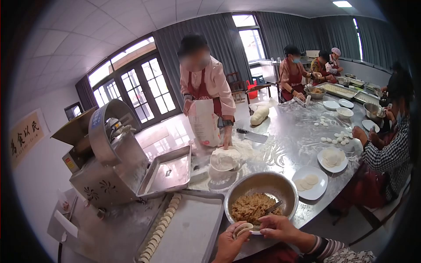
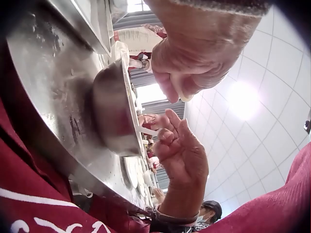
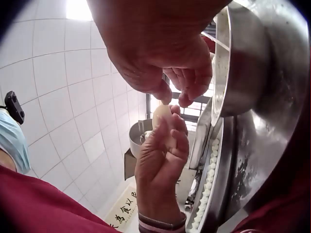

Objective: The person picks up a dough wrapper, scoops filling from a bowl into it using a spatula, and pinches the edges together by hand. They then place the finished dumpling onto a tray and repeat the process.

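A pale, half-folded dumpling [image 1: 242, 229] rests in my left hand [image 1: 230, 245], pinched between thumb and curled fingers. My right hand [image 1: 280, 229] is just beside it, fingers bent and thumb apart from the index finger; in the right wrist view a fingertip overlaps the top of the dumpling [image 3: 162, 115]. Both hands are at the near rim of a steel bowl [image 1: 289, 193] of brown minced filling [image 1: 250, 206]. A thin utensil [image 1: 273, 207] leans in the filling, its pale handle [image 2: 148, 131] rising past the rim close by my right hand [image 2: 182, 160].
Left of the bowl lies a metal tray [image 1: 188, 219] with a row of dumplings [image 1: 160, 230]. Plates of round wrappers [image 1: 311, 179] stand to the right. Across the table a person [image 1: 204, 83] reaches into a flour bowl [image 1: 224, 160]. A machine [image 1: 109, 153] stands left; other people sit along the right.
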{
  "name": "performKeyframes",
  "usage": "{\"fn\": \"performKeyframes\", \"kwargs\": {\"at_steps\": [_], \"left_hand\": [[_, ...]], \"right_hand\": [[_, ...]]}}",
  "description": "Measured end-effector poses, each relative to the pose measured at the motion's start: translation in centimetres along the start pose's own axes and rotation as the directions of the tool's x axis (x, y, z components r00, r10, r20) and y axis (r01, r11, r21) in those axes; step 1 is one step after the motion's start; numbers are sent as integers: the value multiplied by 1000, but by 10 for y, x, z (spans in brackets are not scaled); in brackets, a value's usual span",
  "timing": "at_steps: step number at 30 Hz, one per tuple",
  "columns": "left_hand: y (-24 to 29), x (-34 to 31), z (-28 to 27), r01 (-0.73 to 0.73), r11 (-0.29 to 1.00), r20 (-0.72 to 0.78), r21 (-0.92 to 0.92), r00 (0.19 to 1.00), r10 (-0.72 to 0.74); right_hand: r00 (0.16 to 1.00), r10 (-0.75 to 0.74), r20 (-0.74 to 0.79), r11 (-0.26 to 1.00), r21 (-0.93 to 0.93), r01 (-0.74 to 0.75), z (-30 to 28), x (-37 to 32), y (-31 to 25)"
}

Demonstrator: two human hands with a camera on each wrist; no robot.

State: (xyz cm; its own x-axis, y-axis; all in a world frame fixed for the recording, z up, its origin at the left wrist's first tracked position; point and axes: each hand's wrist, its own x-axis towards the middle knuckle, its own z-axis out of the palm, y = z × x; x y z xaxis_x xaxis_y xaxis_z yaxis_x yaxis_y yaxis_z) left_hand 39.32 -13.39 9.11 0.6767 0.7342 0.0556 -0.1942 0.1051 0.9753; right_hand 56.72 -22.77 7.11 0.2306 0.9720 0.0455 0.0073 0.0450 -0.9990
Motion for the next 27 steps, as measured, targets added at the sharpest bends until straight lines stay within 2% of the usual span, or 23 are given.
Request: {"fn": "performKeyframes", "kwargs": {"at_steps": [3,6,8,13,14,15,16,17,19,22,26,27], "left_hand": [[-6,-2,-2,3,1000,-19,12,1000,-3],[-10,-2,-3,0,1000,-1,28,1000,0],[-13,-1,-5,-44,974,27,224,999,38],[-26,-3,-9,-48,983,15,180,999,46],[-27,0,-9,-24,988,41,154,999,18],[-20,0,-7,-9,992,17,123,1000,7],[-12,-3,-3,21,996,1,89,1000,-21],[-5,-4,-5,49,996,19,79,999,-50],[-7,-4,-4,82,992,-58,100,995,-76],[-7,-9,2,74,990,-81,116,995,-65],[-4,-10,4,68,988,-69,136,996,-59],[-2,-10,5,71,988,-64,139,996,-63]], "right_hand": [[995,54,82,988,138,-65,10,9,13],[997,18,82,985,171,-31,17,10,6],[997,7,77,982,190,-21,20,10,7],[998,-44,43,973,230,33,25,13,25],[988,-155,13,988,-6,155,22,14,18],[969,-245,-47,943,-243,226,21,7,11],[914,-367,-170,892,-342,295,20,3,-8],[809,-501,-307,827,-445,343,17,-1,-23],[635,-538,-555,843,-335,421,0,-3,-31],[377,-634,-675,759,-451,470,-29,-15,-39],[395,-581,-711,794,-389,467,-44,-24,-38],[454,-517,-726,832,-301,466,-42,-23,-37]]}}
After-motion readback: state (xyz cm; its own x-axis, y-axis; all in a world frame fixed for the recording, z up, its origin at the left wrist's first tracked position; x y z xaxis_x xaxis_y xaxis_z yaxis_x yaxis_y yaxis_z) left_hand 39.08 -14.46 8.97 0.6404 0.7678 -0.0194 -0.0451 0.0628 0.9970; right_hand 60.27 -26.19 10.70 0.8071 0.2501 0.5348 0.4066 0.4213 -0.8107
